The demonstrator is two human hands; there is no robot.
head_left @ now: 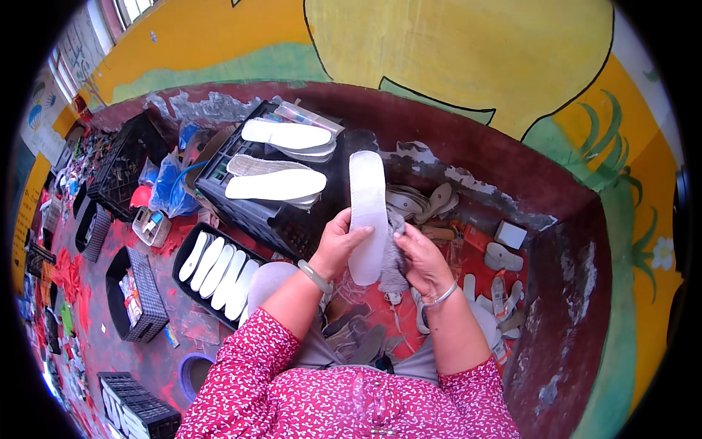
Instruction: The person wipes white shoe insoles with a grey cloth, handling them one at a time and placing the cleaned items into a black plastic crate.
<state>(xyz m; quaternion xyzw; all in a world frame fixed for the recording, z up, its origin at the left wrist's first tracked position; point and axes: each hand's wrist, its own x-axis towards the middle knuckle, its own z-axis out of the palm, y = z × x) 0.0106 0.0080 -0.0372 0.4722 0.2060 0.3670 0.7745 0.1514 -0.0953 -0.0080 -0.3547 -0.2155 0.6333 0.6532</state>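
Upright in front of me is a white insole, gripped low on its left edge by my left hand, the thumb lying across its face. My right hand pinches a grey, fuzzy cloth-like piece that hangs beside the insole's right edge. Part of the grey piece is behind the insole. Beyond my left hand, stacks of white insoles lie on an upturned black plastic crate. Left of my forearm, a black basket holds several white insoles standing in a row.
A dark red ledge with peeling paint curves around the far and right sides. Loose insoles and shoe parts lie on the red floor at right, with a small white box. Farther left are a checked basket, blue bags and a purple basin.
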